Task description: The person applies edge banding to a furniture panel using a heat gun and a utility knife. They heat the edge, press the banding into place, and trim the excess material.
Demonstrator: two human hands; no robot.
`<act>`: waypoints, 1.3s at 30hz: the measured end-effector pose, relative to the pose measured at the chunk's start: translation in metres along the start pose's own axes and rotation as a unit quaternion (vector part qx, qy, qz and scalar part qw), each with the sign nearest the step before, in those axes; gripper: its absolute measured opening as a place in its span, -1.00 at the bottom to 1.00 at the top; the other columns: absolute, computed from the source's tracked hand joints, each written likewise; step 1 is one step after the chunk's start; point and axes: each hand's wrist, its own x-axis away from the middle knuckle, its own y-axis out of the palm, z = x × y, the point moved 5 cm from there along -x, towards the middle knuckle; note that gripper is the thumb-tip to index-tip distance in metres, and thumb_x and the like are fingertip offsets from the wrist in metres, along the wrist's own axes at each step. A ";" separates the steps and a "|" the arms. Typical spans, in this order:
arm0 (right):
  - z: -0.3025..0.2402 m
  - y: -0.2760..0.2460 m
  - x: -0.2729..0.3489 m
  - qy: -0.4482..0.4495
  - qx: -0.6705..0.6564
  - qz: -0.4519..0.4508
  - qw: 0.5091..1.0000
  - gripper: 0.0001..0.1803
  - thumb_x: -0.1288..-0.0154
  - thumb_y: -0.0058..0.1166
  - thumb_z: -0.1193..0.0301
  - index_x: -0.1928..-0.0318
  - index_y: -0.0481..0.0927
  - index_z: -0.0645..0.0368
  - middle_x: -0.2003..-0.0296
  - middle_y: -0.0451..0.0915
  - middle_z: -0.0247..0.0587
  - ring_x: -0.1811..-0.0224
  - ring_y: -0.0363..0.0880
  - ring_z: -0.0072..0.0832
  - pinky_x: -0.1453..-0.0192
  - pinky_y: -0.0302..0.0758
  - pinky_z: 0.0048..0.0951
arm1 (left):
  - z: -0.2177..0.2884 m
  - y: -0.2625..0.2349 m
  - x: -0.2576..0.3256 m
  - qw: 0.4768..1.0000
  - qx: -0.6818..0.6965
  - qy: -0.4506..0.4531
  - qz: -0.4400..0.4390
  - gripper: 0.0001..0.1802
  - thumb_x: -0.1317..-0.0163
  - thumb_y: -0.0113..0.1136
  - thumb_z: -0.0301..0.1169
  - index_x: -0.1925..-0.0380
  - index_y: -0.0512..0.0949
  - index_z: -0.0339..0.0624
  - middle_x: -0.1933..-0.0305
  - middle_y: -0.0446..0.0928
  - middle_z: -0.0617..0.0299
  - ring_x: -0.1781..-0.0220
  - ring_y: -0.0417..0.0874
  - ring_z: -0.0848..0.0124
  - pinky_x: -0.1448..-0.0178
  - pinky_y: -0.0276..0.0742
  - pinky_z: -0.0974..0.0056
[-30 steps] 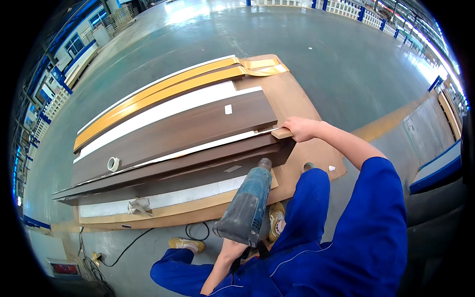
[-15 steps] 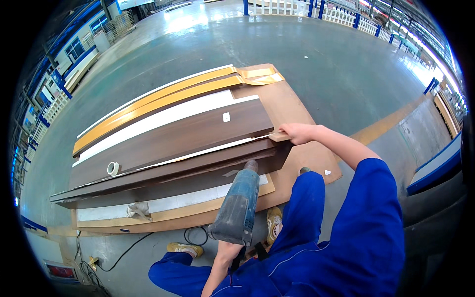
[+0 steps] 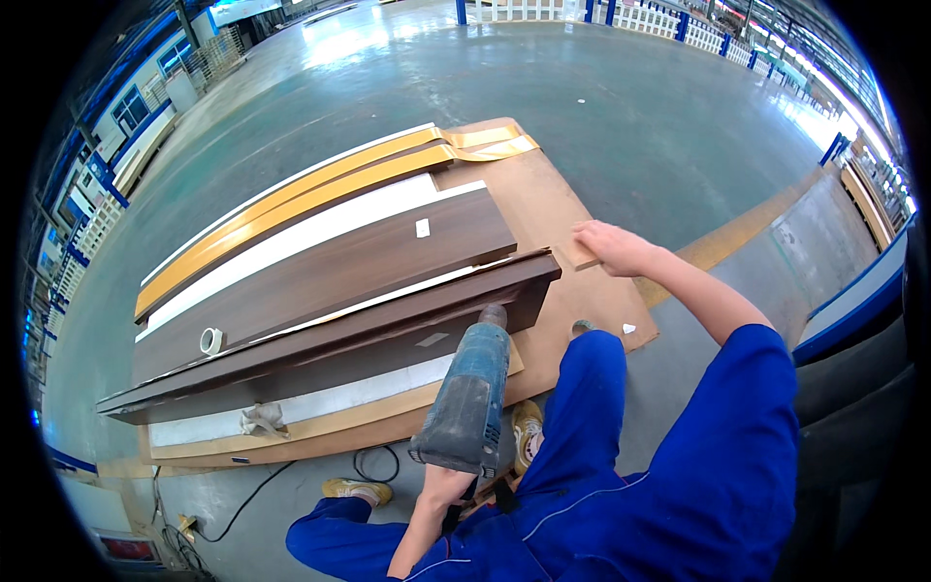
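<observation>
Have the left hand [image 3: 448, 483] wrapped around the power tool [image 3: 464, 400], blocking part of the dark beam's [image 3: 320, 322] near face with it. Can see a crumpled rag [image 3: 262, 419] just on the beam's near side. Pinching a small wood block [image 3: 582, 258] in the right hand [image 3: 615, 250], off the beam's right end. Beyond the beam, can see a tape roll [image 3: 218, 339] on a brown panel [image 3: 359, 260], then yellow strips [image 3: 291, 207].

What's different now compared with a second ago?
The right hand has moved the small wooden block away from the brown beam, rightward, still gripping it. The left hand still holds the power tool; the tape roll stays put.
</observation>
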 end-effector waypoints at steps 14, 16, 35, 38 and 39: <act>-0.080 0.029 -0.104 -0.001 -0.017 -0.136 0.991 -0.53 0.04 0.00 0.59 0.03 0.29 0.38 0.05 0.39 0.11 -0.04 0.37 -0.05 -0.23 0.27 -0.17 | -0.027 -0.048 0.033 0.993 0.058 -0.064 0.081 -0.67 0.03 0.27 -0.49 0.21 0.48 -0.29 0.25 0.50 0.20 0.25 0.50 0.43 0.16 0.43 0.33; -0.081 0.032 -0.108 0.007 -0.074 -0.142 0.987 -0.52 0.03 -0.01 0.60 0.00 0.29 0.35 0.09 0.41 0.07 0.00 0.39 -0.07 -0.18 0.31 -0.22 | -0.031 -0.053 0.036 0.992 0.056 -0.081 0.075 -0.57 0.05 0.30 -0.47 0.11 0.48 -0.27 0.13 0.52 0.21 0.12 0.50 0.42 0.02 0.42 0.30; -0.085 0.030 -0.118 -0.014 -0.057 -0.156 0.986 -0.57 0.03 -0.01 0.54 0.05 0.44 0.29 0.10 0.45 0.01 -0.05 0.40 -0.15 -0.16 0.34 -0.29 | 0.004 -0.081 0.057 0.989 -0.067 0.044 0.126 -0.73 -0.04 0.18 -0.60 0.20 0.47 -0.30 0.38 0.52 0.16 0.43 0.53 0.47 0.39 0.49 0.39; -0.105 0.031 -0.131 -0.040 -0.066 -0.121 0.990 -0.49 0.00 -0.02 0.54 -0.06 0.35 0.34 0.03 0.45 0.07 -0.11 0.36 -0.12 -0.21 0.30 -0.26 | 0.029 -0.083 0.058 0.966 -0.194 0.123 0.117 -0.67 0.00 0.22 -0.61 0.16 0.47 -0.30 0.36 0.53 0.14 0.41 0.55 0.45 0.39 0.51 0.36; -0.116 0.030 -0.138 -0.054 -0.074 -0.095 0.991 -0.49 0.01 -0.02 0.54 -0.05 0.35 0.36 0.03 0.45 0.08 -0.12 0.36 -0.13 -0.22 0.30 -0.26 | 0.027 -0.084 0.061 0.966 -0.200 0.115 0.120 -0.65 0.01 0.23 -0.61 0.16 0.47 -0.29 0.35 0.54 0.15 0.40 0.55 0.45 0.38 0.52 0.36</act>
